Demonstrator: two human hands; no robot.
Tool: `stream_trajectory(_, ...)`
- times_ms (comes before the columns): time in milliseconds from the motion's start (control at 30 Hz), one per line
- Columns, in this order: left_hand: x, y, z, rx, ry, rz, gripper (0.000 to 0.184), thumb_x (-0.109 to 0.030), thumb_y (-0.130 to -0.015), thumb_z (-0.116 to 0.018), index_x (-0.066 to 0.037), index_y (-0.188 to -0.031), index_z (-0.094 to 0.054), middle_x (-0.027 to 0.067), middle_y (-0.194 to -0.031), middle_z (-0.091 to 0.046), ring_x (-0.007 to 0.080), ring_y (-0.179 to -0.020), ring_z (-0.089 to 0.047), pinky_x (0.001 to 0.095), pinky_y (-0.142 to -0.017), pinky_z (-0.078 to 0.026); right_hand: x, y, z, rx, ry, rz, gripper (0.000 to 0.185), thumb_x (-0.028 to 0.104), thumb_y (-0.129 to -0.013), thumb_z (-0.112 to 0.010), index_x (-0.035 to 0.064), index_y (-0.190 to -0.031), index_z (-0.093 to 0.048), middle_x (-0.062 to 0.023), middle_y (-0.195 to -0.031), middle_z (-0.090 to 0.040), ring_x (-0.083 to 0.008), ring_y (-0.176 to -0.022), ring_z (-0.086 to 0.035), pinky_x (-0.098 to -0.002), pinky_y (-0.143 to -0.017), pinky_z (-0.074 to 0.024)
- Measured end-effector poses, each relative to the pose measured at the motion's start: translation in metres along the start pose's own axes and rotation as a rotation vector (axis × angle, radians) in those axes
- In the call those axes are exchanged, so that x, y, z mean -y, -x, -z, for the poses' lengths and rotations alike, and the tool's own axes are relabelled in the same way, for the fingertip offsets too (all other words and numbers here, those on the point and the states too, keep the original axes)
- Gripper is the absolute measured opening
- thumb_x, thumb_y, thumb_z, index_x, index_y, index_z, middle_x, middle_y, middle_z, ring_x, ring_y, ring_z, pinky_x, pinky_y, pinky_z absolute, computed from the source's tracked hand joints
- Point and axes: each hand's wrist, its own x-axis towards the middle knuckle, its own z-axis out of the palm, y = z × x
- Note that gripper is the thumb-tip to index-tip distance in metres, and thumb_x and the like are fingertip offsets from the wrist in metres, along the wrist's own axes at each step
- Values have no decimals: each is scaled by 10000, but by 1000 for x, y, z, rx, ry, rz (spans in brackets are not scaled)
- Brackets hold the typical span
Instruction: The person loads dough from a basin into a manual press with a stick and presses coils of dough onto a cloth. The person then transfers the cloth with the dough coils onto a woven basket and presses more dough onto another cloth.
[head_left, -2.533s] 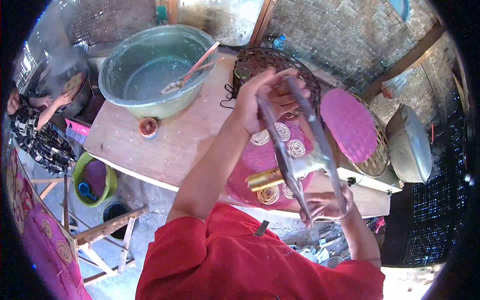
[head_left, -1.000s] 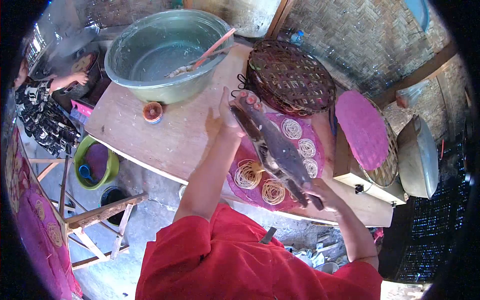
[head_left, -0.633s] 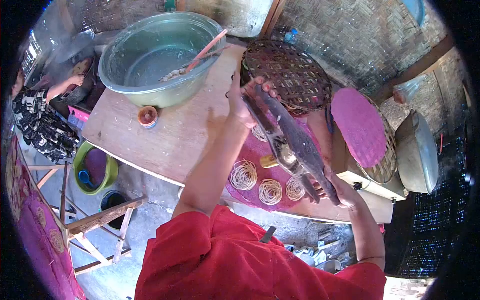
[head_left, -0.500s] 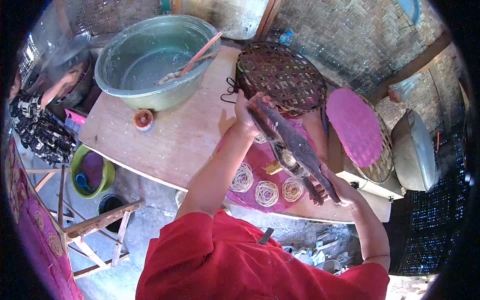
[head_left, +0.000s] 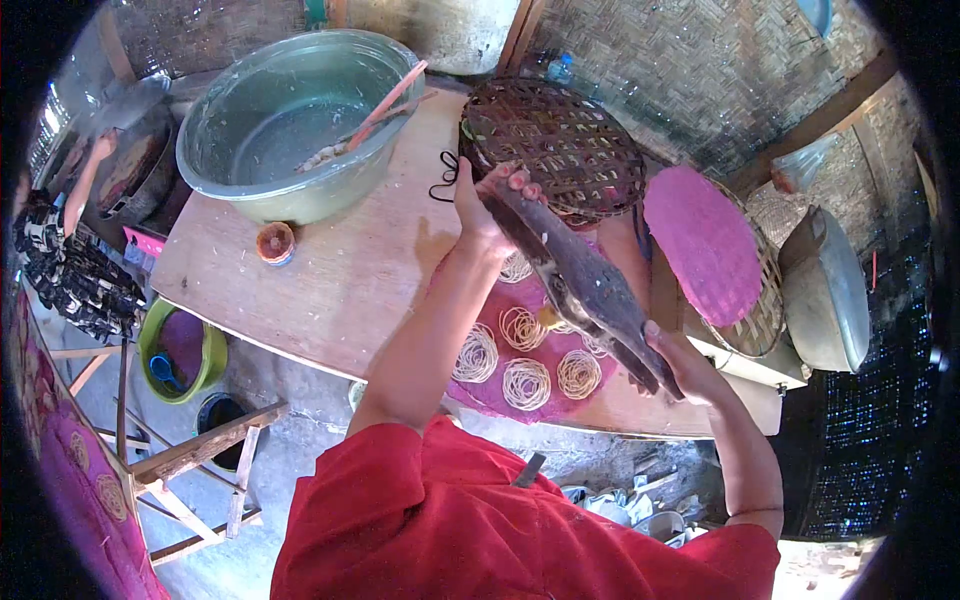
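My two hands hold a dark wooden hand press (head_left: pixel 597 285) with two long handles, tilted across the table. My left hand (head_left: pixel 488 208) wraps around its upper far end. My right hand (head_left: pixel 688 368) grips the lower near end, its fingers partly hidden behind the wood. A small yellowish cylinder (head_left: pixel 548 317) shows under the middle of the press. Below lies a pink cloth-like sheet (head_left: pixel 498 308) bearing several round nests of pale noodle strands, among them a front nest (head_left: pixel 527 384) and one beside the cylinder (head_left: pixel 522 328). The press covers part of the sheet.
A large green tub (head_left: pixel 290 190) with a stick stands on the wooden table (head_left: pixel 330 290), near a small cup (head_left: pixel 275 243). Woven baskets (head_left: pixel 555 145), a pink round sheet (head_left: pixel 702 245) and a metal pan (head_left: pixel 825 290) sit farther right. Another person's arm (head_left: pixel 80 185) reaches over a pot at left.
The press handles have come closer together, and the press has turned slightly. A noodle nest now shows near where the cylinder was. The other person's hand has moved up and left.
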Motion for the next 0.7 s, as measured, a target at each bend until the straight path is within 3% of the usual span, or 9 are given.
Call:
stream_trajectory(167,-22,-1,-8,-56,-38,-2,492,-594,-905,-297,-165,-727,-456,-4,-624,-450,182,-621,-477,373,-654,-428,2,-17,-20,-8,-84,106,686,639,-872,-402,-7,-847,-632,-81,-641,-609,-135,-518,-595,-252,-481,-480)
stream_trajectory(333,-17,21,-8,-135,-23,-24,479,-579,-911,-288,-175,-729,-470,-22,-612,-460,176,-588,-474,379,-641,-422,-2,-3,-10,88,-59,48,706,654,-854,-423,-20,-809,-628,-89,-617,-609,-140,-505,-601,-263,-464,-489)
stream_trajectory(400,-5,24,-4,-94,31,-8,482,-581,-911,-281,-186,-709,-469,-28,-600,-463,172,-583,-476,383,-642,-416,-5,3,-2,40,-63,-23,710,659,-850,-423,-20,-807,-626,-86,-610,-607,-143,-504,-602,-263,-464,-494)
stream_trajectory(600,-12,-2,30,4,25,-17,490,-601,-901,-291,-190,-695,-461,-29,-595,-462,170,-580,-468,369,-648,-406,-19,-35,-6,-72,87,42,659,650,-856,-428,35,-767,-645,-58,-568,-582,-121,-455,-565,-246,-389,-413)
stream_trajectory(700,-33,-2,41,10,51,9,577,-662,-879,-227,-166,-685,-450,16,-594,-455,220,-586,-477,399,-650,-403,-22,-56,-26,-49,33,53,689,662,-850,-427,13,-796,-650,-59,-568,-583,-123,-450,-557,-256,-391,-417)
